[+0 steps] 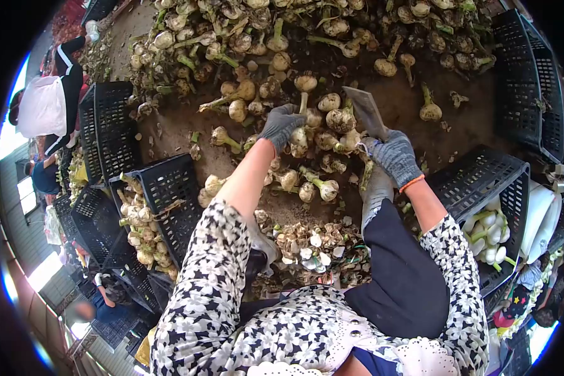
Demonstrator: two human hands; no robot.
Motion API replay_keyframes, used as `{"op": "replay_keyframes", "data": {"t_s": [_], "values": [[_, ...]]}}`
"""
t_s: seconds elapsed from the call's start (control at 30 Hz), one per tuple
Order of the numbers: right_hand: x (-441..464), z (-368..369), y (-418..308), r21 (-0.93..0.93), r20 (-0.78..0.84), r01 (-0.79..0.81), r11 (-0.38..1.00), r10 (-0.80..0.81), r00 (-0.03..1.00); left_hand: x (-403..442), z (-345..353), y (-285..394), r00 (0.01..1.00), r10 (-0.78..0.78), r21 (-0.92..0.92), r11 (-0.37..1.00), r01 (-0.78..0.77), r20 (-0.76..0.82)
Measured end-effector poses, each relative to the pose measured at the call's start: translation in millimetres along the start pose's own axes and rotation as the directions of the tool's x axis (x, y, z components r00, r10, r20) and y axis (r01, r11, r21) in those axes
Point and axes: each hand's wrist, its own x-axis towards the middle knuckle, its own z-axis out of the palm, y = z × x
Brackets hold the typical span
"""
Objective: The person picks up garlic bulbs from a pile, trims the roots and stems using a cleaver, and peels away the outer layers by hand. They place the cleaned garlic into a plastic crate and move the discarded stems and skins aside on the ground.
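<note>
My left hand (283,127), in a grey knit glove, has its fingers closed around the stem of a garlic bulb (306,83). The bulb points away from me, above the pile. In my right hand (395,158), also gloved, is a knife with a broad, flat blade (366,110), tilted up and to the left. Its handle is mostly hidden by the fingers. Between the hands lie several loose, soil-stained garlic bulbs (341,120) with stems. Another garlic bulb (299,139) sits just under my left fingers.
A large garlic heap (244,31) spreads across the far side. Black crates stand at left (169,194) and right (482,182); the right one holds cleaner, whiter garlic (492,235). Peel scraps (313,244) lie between my legs. Other people (53,106) are at the left.
</note>
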Motion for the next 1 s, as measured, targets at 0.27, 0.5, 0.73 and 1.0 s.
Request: {"op": "replay_keyframes", "data": {"t_s": [0.27, 0.5, 0.73, 1.0], "values": [[2, -6, -58, -0.284, -0.033, 0.432, 0.856, -0.459, 0.888, -82, 31, 39, 0.988, 0.153, -0.194, 0.968, -0.156, -0.027], [30, -1, -22, -0.495, 0.274, 0.348, 0.796, -0.237, 0.932, -120, 31, 65, 0.925, 0.350, -0.150, 0.916, -0.371, -0.149], [-9, 52, -26, 0.855, 0.411, -0.204, 0.477, -0.382, 0.828, -101, 46, 70, 0.968, -0.044, -0.826, 0.532, -0.185, -0.245], [-12, 28, -43, 0.805, 0.496, -0.537, -0.250, -0.212, 0.842, -111, 35, 75, 0.345, 0.917, 0.795, 0.356, -0.491, -0.198]]}}
